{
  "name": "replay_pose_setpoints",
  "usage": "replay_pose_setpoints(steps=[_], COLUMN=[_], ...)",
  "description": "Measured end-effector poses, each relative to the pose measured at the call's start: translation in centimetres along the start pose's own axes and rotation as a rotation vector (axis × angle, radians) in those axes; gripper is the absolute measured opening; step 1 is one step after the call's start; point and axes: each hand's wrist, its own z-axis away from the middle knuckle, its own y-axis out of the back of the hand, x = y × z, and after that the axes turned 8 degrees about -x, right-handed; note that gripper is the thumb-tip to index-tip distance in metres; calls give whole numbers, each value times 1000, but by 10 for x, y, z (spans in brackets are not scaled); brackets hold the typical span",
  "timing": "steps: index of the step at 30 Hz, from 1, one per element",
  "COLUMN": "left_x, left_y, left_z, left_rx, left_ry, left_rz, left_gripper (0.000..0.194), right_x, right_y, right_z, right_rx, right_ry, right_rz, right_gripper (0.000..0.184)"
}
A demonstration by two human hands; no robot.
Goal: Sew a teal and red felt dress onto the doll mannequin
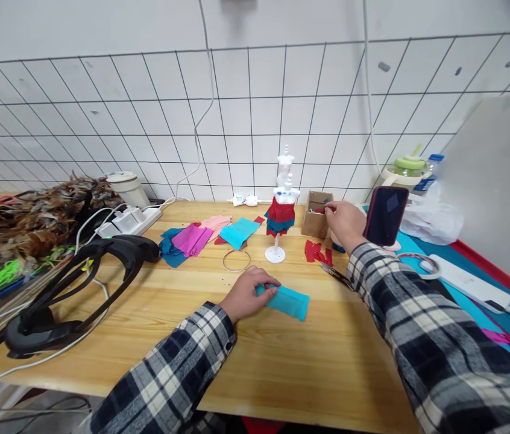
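Observation:
My left hand (253,292) pinches one end of a folded turquoise fabric strip (292,302) lying on the table. My right hand (344,219) reaches to a small open cardboard box (313,224), its fingers closed at the right rim; whatever they hold is too small to make out. Scraps show inside the box. Left of it stands a white miniature dress form (284,196) wearing a layered red and blue skirt (281,216). Red fabric scraps (314,251) and a pair of small scissors (337,275) lie below my right hand.
Fabric pieces (192,240) in blue, magenta, pink and turquoise lie at the back left, near a thin hoop (237,261). A black headset frame (119,259) and a power strip (132,220) are further left. A phone (386,215) stands upright beside my right forearm.

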Motion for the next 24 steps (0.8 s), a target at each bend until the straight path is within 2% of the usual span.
replay_pose_setpoints(steps=[3,6,7,9,11,14,17,19,24], left_x=[1,3,4,5,7,9,12,12,11], left_y=[0,1,0,0,0,0,-1,-1,-1], left_z=[-1,0,0,0,0,0,0,0,0], left_rx=[5,14,18,26,32,37,32,18,-20], left_ry=[-2,-20,-26,-37,-45,-76,-108,-110,-100], left_rz=[0,5,9,25,43,69,82,74,70], left_gripper=[18,18,18,17,15,13,14,15,16], right_x=[0,-11,-17,-28,-37,-43,-44,-43,-44], right_y=[7,15,17,15,9,-1,-8,-9,-10], right_z=[4,31,47,85,123,162,173,171,169], right_rx=[48,159,128,-73,-273,-418,-534,-560,-529], right_ry=[21,180,271,495,610,639,603,582,578], right_rz=[-54,-241,-321,-484,-621,-778,-830,-817,-735], right_gripper=[23,22,22,21,21,26,26,19,7])
